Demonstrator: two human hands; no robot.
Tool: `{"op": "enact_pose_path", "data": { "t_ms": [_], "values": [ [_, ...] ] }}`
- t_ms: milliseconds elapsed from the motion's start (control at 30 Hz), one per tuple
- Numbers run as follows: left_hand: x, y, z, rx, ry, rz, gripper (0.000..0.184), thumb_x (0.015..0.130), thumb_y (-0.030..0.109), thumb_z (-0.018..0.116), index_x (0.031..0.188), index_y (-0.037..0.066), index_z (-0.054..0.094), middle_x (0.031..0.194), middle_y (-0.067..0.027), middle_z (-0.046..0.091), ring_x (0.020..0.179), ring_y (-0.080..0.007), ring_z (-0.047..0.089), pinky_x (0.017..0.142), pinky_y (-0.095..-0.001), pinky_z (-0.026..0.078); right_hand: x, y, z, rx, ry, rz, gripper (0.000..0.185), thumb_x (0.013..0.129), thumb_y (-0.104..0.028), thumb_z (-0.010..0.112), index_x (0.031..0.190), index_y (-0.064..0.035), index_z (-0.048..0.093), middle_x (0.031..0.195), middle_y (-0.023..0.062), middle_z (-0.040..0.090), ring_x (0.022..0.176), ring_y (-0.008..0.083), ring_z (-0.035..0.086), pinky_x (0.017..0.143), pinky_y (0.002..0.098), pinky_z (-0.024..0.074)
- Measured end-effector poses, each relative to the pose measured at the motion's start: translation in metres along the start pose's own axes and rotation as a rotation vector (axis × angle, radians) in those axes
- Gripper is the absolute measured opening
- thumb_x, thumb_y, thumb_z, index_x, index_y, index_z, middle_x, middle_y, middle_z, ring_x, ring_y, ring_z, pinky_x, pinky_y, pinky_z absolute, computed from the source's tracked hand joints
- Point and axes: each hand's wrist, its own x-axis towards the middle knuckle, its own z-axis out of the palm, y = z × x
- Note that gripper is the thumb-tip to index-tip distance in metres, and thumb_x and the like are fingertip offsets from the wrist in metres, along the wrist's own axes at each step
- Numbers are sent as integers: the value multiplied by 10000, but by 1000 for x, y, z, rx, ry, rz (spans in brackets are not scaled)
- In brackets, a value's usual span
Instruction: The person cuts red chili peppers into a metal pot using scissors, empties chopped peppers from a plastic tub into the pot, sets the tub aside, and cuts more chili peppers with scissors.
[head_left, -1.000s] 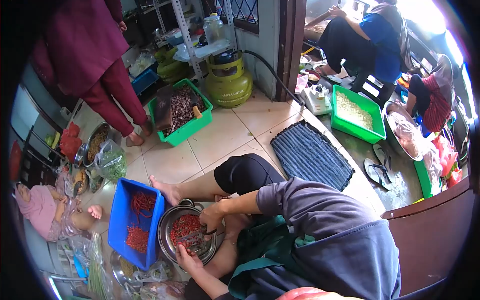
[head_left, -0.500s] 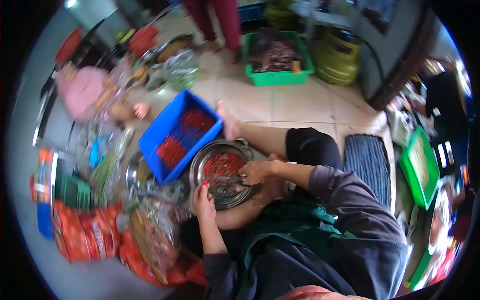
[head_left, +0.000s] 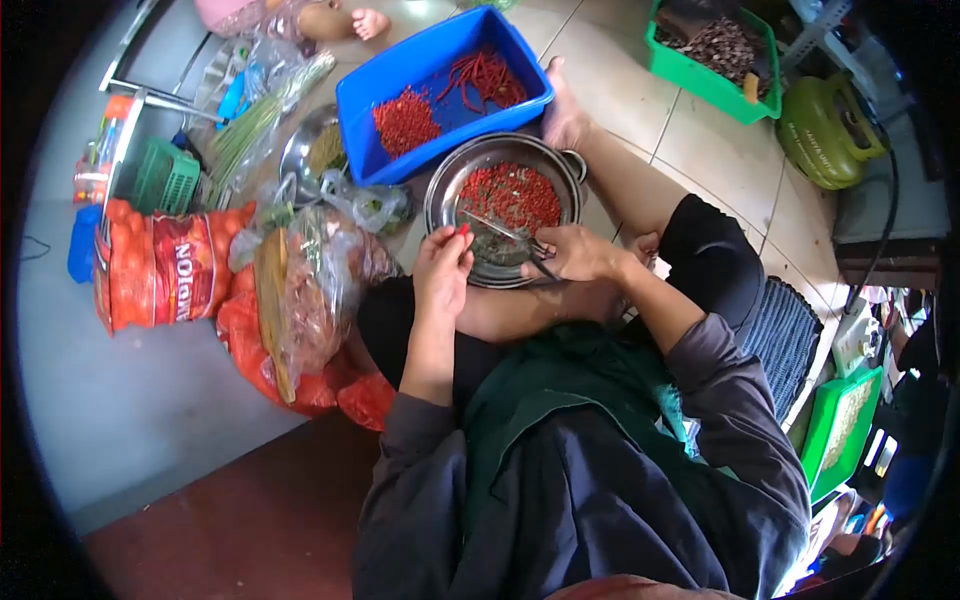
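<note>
Just over the near-left rim of a metal pot point(head_left: 436, 190), my left hand point(head_left: 442, 272) pinches a small red chili piece point(head_left: 462, 229). My right hand point(head_left: 575, 254) is closed round the dark handles of scissors point(head_left: 492, 223), whose blades point left over the pot. Cut red chili point(head_left: 512, 195) lies inside the pot. Beyond it stands a blue basin point(head_left: 362, 92) with cut chili point(head_left: 406, 122) on its left side and long red chilies point(head_left: 487, 80) on its right.
A red net sack point(head_left: 178, 265) and plastic bags point(head_left: 318, 290) lie at the left, near a metal bowl point(head_left: 312, 145). A green tray point(head_left: 715, 90) and a gas cylinder point(head_left: 822, 135) stand at the upper right. Part of another person point(head_left: 330, 22) shows at the top.
The view has swung left and down, so the pot and basin appear higher. My left hand has moved slightly away from the scissor blades with a red piece between its fingers.
</note>
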Motion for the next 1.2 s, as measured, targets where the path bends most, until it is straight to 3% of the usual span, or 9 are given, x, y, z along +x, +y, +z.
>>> {"op": "enact_pose_path", "data": {
  "t_ms": [267, 433, 1000, 1200],
  "values": [
    [4, -7, 12, -5, 42, 5, 163, 827, 27, 610, 939, 124, 541, 897, -23, 613, 845, -124, 595, 675, -253, 468, 5, 12, 8, -53, -42, -34, 495, 731, -488, 680, 798, -13, 558, 751, 183, 606, 759, 365, 600, 660, 426, 439],
    [4, -9, 14, 21, 51, -13, 158, 829, 35, 613, 943, 122, 547, 888, -16, 609, 850, -124, 593, 678, -256, 470, 8, 13, 10, -45, -13, -32, 555, 722, -548, 651, 785, -5, 554, 736, 191, 599, 745, 365, 599, 652, 433, 439],
    [4, -18, 11, 50, 48, 6, 154, 827, 27, 617, 940, 101, 541, 888, -24, 617, 805, -127, 605, 647, -246, 480, 11, 15, 5, -71, 6, -34, 575, 702, -542, 668, 747, 27, 599, 706, 233, 579, 719, 384, 590, 639, 450, 434],
    [5, -21, 12, 150, 46, -20, 124, 827, 20, 603, 894, 83, 521, 859, -24, 588, 758, -113, 607, 599, -200, 491, 16, 24, 7, -79, -35, -63, 646, 686, -603, 626, 732, 41, 599, 749, 248, 597, 762, 395, 601, 682, 436, 467]
  ]
}}
